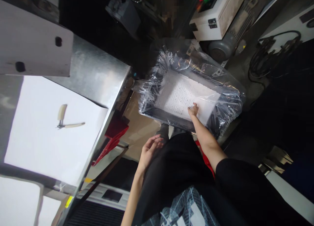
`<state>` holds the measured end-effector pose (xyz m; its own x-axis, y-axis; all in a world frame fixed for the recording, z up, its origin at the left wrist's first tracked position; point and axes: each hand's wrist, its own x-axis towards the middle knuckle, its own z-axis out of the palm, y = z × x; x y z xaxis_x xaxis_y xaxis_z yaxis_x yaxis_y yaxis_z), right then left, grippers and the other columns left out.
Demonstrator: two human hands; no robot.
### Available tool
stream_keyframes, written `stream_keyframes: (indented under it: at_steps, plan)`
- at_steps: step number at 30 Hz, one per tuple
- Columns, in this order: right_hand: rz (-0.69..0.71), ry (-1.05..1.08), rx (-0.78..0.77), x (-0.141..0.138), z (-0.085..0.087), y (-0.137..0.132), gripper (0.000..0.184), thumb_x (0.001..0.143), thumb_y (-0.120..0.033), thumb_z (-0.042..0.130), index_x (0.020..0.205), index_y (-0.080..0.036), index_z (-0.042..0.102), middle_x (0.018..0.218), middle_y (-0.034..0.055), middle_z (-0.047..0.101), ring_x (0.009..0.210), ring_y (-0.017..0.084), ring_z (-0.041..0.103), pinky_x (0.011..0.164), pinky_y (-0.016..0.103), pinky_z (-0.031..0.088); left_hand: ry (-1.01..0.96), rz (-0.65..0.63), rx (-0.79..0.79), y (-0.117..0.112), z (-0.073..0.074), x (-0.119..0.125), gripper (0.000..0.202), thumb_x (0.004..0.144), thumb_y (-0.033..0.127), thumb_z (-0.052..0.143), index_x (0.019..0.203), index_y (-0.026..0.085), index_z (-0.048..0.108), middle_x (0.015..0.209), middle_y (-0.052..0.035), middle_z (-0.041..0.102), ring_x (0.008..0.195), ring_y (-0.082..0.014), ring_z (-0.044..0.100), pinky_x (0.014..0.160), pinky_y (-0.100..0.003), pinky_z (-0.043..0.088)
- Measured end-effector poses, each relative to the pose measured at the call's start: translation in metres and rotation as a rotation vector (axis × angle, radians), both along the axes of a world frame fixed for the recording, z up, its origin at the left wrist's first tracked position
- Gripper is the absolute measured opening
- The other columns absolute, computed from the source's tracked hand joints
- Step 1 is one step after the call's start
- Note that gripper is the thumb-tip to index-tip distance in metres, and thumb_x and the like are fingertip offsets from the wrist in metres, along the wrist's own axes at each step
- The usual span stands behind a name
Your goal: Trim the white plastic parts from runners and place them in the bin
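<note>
My right hand (193, 109) reaches down into a bin lined with clear plastic film (222, 110). Its fingers are curled on the near edge of a white perforated sheet (183, 96) lying at the bottom of the bin. My left hand (150, 148) hangs in the air near my black-clad leg, fingers loosely apart, holding nothing. It is well short of the bin.
A metal table (98, 75) stands to the left with a white board (36, 134) on it and a small pair of pliers (65, 121) on the board. A red crate (111, 142) sits under the table edge. A white machine (218, 15) and black cables (274, 53) lie beyond the bin.
</note>
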<state>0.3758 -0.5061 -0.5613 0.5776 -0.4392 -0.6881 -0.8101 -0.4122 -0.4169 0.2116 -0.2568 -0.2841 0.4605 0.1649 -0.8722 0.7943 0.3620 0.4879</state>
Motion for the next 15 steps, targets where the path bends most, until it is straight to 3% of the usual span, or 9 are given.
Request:
stream_keyframes:
  at_steps: [7, 15]
  plan:
    - [0.068, -0.004, 0.008, 0.0089, -0.0041, -0.0006, 0.046, 0.093, -0.02, 0.071, 0.136, -0.014, 0.057, 0.12, 0.0093, 0.062, 0.108, 0.023, 0.061, 0.101, 0.044, 0.051, 0.002, -0.008, 0.006, -0.0008, -0.0007, 0.0012, 0.069, 0.078, 0.057, 0.087, 0.128, 0.014, 0.068, 0.117, -0.0122, 0.072, 0.09, -0.0177, 0.07, 0.085, -0.029, 0.057]
    - [0.07, -0.023, 0.011, 0.0035, -0.0071, 0.0028, 0.046, 0.093, -0.021, 0.071, 0.136, -0.013, 0.058, 0.114, 0.008, 0.064, 0.1, 0.02, 0.063, 0.097, 0.041, 0.052, 0.016, -0.019, -0.002, -0.0007, 0.0013, 0.0034, 0.072, 0.078, 0.059, 0.086, 0.13, 0.014, 0.066, 0.118, -0.0118, 0.071, 0.091, -0.0168, 0.069, 0.087, -0.028, 0.057]
